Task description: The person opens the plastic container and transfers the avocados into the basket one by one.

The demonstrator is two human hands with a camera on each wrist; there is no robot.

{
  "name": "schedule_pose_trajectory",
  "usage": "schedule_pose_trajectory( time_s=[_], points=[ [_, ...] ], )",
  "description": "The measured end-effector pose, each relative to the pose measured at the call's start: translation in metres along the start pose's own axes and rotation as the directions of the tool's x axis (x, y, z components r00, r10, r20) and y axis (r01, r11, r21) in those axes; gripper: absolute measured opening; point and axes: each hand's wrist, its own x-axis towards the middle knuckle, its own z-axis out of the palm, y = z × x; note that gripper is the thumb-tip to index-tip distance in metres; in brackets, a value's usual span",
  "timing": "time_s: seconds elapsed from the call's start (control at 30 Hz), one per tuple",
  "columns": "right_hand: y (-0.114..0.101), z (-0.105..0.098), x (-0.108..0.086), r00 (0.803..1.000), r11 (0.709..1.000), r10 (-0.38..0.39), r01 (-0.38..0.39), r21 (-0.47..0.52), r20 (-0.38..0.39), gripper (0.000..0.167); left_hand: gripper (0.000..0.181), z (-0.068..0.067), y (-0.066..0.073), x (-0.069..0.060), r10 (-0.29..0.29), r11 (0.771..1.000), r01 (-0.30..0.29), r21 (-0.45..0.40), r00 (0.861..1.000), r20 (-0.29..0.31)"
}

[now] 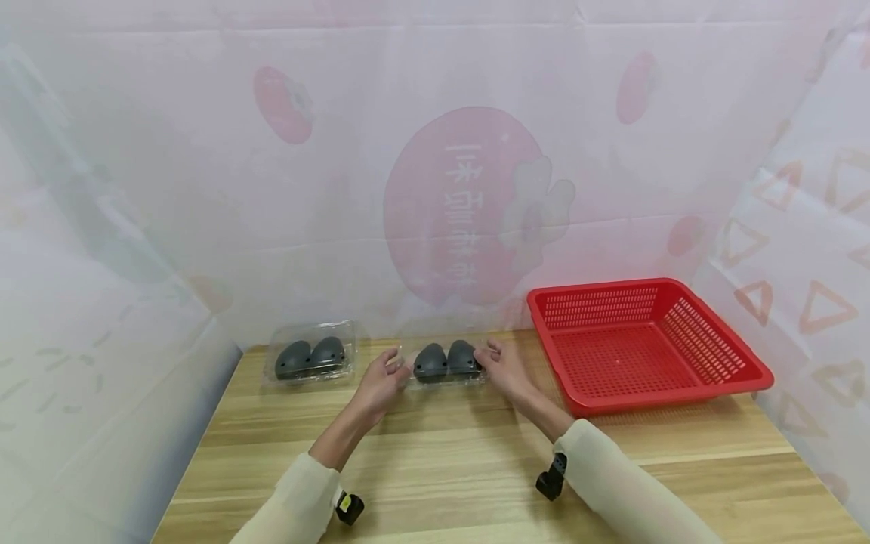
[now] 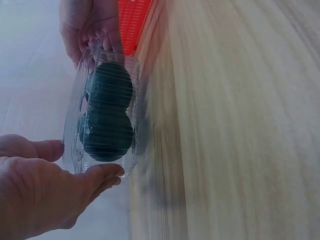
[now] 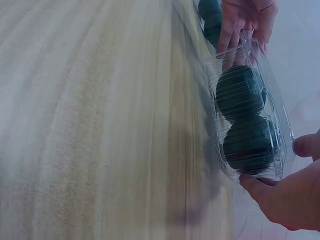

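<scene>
A clear plastic box [image 1: 440, 377] with two dark green egg-shaped objects [image 1: 431, 363] inside is between the two hands near the table's back edge. The left hand [image 1: 382, 384] grips its left end, thumb and fingers on the plastic, as the left wrist view shows. At the other end, the right hand [image 1: 504, 372] holds the box, fingers beneath and thumb at the lid side in the right wrist view [image 3: 290, 195]. The lid lies over the objects; whether it is latched cannot be told.
A second clear box [image 1: 311, 375] with two similar dark objects stands at the table's back left. At the right is a red plastic basket [image 1: 635, 363] with slotted walls. Printed cloth [image 1: 326, 189] hangs behind the wooden table [image 1: 435, 468] and at both sides.
</scene>
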Motion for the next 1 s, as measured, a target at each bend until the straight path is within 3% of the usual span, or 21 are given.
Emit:
schedule_pose_trajectory(
  time_s=[0.53, 0.77, 1.0],
  points=[
    [-0.001, -0.003, -0.033, 0.998, 0.995, -0.027, 0.032, -0.094, 0.05, 0.059, 0.066, -0.002, -0.001, -0.034, 0.016, 0.997, -0.016, 0.081, 1.0, -0.001],
    [0.005, -0.003, -0.048, 0.996, 0.986, -0.038, 0.051, -0.161, 0.081, 0.06, 0.066, -0.002, -0.008, -0.047, 0.005, 0.991, -0.004, 0.137, 1.0, -0.005],
    [0.009, -0.006, -0.058, 0.995, 0.984, -0.025, 0.041, -0.175, 0.093, 0.061, 0.065, -0.001, -0.012, -0.057, 0.0, 0.99, -0.002, 0.14, 1.0, 0.013]
  ],
)
